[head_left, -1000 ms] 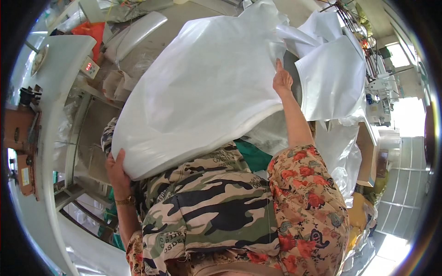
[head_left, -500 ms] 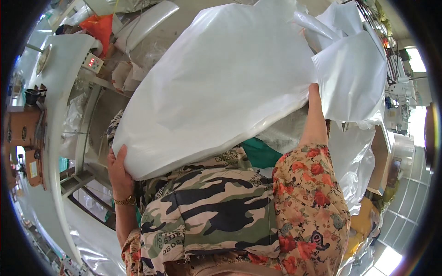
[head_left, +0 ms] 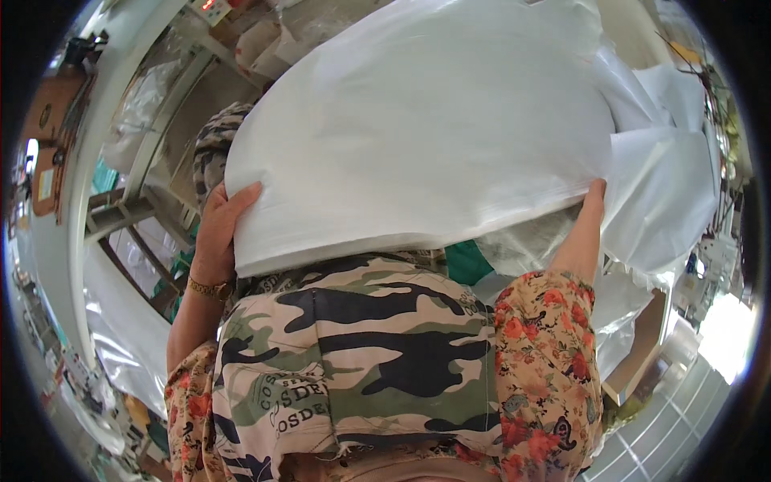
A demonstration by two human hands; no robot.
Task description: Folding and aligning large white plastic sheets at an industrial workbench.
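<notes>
A broad stack of glossy white plastic sheets (head_left: 426,136) spans the space in front of my apron, its layered near edge close to my belly. My left hand (head_left: 222,229), a gold-coloured watch at its wrist, is closed on the left end, thumb on top and fingers underneath out of sight. My right hand (head_left: 590,217) grips the near edge at the far right; mostly the thumb shows, the other fingers being hidden. Beyond it, more white plastic sheeting (head_left: 662,189) hangs in loose folds.
To the left runs a white machine table edge (head_left: 96,161), with a brown box (head_left: 50,132) past it and a metal frame (head_left: 132,217) below. A cardboard box (head_left: 638,345) stands at the lower right. Green cloth (head_left: 466,261) shows under the stack.
The stack has swung so its near edge lies more level. My left hand has risen a little, and my right hand has shifted right and slightly down, both still gripping. The view has turned.
</notes>
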